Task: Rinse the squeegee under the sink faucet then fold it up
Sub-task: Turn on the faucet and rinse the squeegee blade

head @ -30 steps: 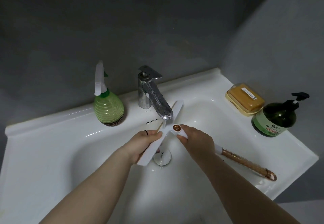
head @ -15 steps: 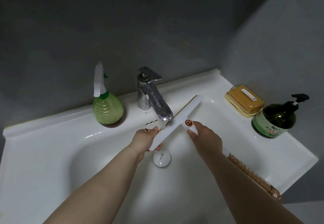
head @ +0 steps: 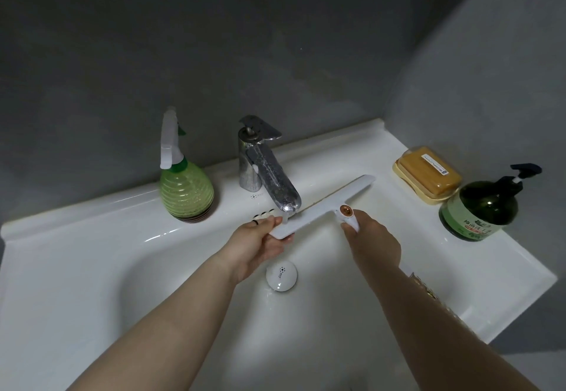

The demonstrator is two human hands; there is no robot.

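Note:
A white squeegee (head: 324, 205) with a long blade and a copper-coloured hinge button lies slantwise over the basin, its left end right under the spout of the chrome faucet (head: 269, 173), where a thin stream of water falls. My left hand (head: 258, 242) pinches the blade's left end. My right hand (head: 372, 245) grips the white neck of the handle just below the hinge. Most of the handle is hidden under my right forearm; a patterned strip of it shows beside the arm.
The white sink (head: 107, 237) has a round drain plug (head: 281, 276) below my hands. A green spray bottle (head: 183, 188) stands left of the faucet. A yellow soap bar in its dish (head: 427, 174) and a dark green pump bottle (head: 481, 207) stand on the right ledge.
The squeegee has slid to the right and up, so the water now hits the blade's left end. Both hands moved with it and kept their hold.

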